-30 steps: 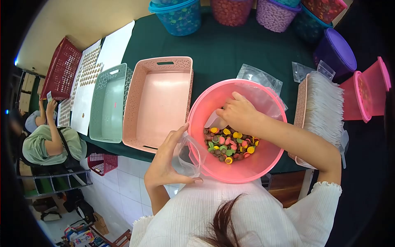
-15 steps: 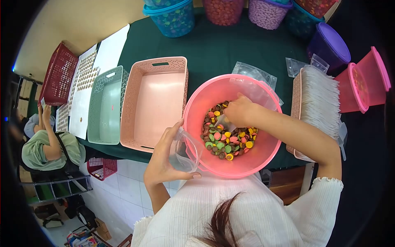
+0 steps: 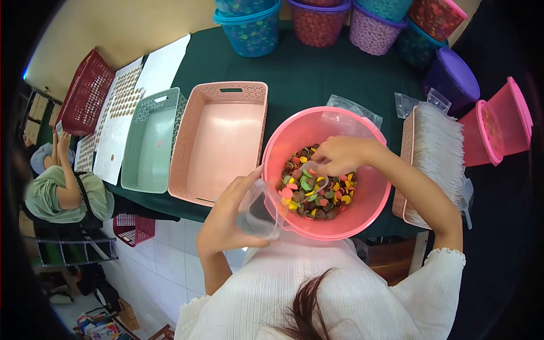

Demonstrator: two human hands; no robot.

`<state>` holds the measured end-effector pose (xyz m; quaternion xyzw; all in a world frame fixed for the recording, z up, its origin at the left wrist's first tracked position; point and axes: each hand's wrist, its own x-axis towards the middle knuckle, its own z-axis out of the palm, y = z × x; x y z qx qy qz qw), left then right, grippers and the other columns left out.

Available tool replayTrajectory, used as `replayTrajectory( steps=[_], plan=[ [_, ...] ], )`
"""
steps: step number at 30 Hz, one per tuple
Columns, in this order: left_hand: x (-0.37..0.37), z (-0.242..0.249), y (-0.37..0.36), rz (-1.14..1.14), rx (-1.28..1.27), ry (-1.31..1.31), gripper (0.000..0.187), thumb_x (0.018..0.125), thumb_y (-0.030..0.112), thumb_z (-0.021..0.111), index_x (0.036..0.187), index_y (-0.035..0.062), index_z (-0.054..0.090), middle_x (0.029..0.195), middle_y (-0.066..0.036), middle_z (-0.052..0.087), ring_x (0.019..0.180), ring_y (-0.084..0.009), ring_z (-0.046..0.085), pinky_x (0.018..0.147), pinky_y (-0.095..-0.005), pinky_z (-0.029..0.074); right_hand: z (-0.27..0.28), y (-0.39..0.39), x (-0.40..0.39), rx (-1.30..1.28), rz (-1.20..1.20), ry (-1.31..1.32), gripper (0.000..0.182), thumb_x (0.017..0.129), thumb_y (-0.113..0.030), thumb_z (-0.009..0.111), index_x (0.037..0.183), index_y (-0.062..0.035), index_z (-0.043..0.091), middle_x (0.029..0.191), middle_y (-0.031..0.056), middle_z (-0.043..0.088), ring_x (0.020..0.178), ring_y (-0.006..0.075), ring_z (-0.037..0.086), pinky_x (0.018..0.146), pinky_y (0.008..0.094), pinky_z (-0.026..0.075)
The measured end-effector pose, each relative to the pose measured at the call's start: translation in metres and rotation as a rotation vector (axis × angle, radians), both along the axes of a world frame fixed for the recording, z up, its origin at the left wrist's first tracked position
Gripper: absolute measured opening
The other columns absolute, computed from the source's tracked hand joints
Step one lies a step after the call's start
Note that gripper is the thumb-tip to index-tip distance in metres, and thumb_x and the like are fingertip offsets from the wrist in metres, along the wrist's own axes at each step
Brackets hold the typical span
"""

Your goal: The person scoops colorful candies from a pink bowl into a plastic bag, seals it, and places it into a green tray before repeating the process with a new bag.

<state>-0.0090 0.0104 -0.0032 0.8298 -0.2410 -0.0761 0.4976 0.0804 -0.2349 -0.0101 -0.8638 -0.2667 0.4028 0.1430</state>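
A pink bucket (image 3: 362, 212) sits at the table's near edge, holding several round candies (image 3: 309, 195) in pink, green, yellow and brown. My right hand (image 3: 340, 154) is inside the bucket, closed on a clear plastic scoop (image 3: 310, 181) loaded with candies. My left hand (image 3: 226, 218) holds a clear plastic bag (image 3: 258, 212) open against the bucket's left rim.
An empty pink basket (image 3: 218, 144) and a green basket (image 3: 148, 141) lie to the left. A basket of white bags (image 3: 439, 147) stands right. Lidded candy tubs (image 3: 252, 25) line the far edge. Another person (image 3: 62, 192) sits at the left.
My right hand has dug the scoop into the candies and lifted it toward the bag. The bucket and my left hand with the bag have barely shifted.
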Motion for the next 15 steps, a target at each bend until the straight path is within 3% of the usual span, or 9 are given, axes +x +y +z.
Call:
replayTrajectory(
  steps=[2,4,5,15],
  plan=[
    [-0.007,0.010,0.013,-0.053,-0.158,-0.127,0.106,0.040,0.030,0.082,0.125,-0.0036,0.029,0.103,-0.013,0.048,0.096,-0.0250,0.049,0.081,-0.0330,0.038,0.011,-0.010,-0.003,0.077,-0.036,-0.044,0.032,0.078,-0.031,0.047,0.077,-0.0009,0.056,0.068,0.0162,0.056,0.066,0.0281,0.056,0.061,0.0392,0.041],
    [-0.033,0.039,-0.014,0.389,-0.692,-0.091,0.108,0.042,0.038,0.083,0.125,-0.0043,0.029,0.099,-0.014,0.050,0.097,-0.0259,0.048,0.081,-0.0336,0.037,0.026,-0.023,-0.011,0.152,-0.072,-0.086,0.033,0.078,-0.031,0.046,0.072,0.0002,0.054,0.063,0.0171,0.054,0.060,0.0288,0.054,0.057,0.0399,0.039],
    [-0.033,0.038,-0.020,0.392,-0.698,-0.097,0.108,0.042,0.038,0.083,0.125,-0.0043,0.029,0.099,-0.014,0.050,0.097,-0.0259,0.048,0.081,-0.0336,0.037,0.034,-0.030,-0.016,0.225,-0.113,-0.134,0.031,0.079,-0.029,0.045,0.071,0.0002,0.052,0.061,0.0175,0.052,0.058,0.0293,0.052,0.055,0.0403,0.037],
    [0.009,-0.003,-0.061,0.277,-0.082,-0.845,0.097,0.056,0.048,0.071,0.123,-0.0054,0.026,0.115,-0.018,0.037,0.104,-0.0309,0.043,0.092,-0.0448,0.031,0.103,-0.078,-0.041,0.295,-0.301,-0.412,0.024,0.082,-0.019,0.041,0.070,0.0008,0.047,0.056,0.0178,0.046,0.054,0.0319,0.048,0.051,0.0387,0.036]
  ],
)
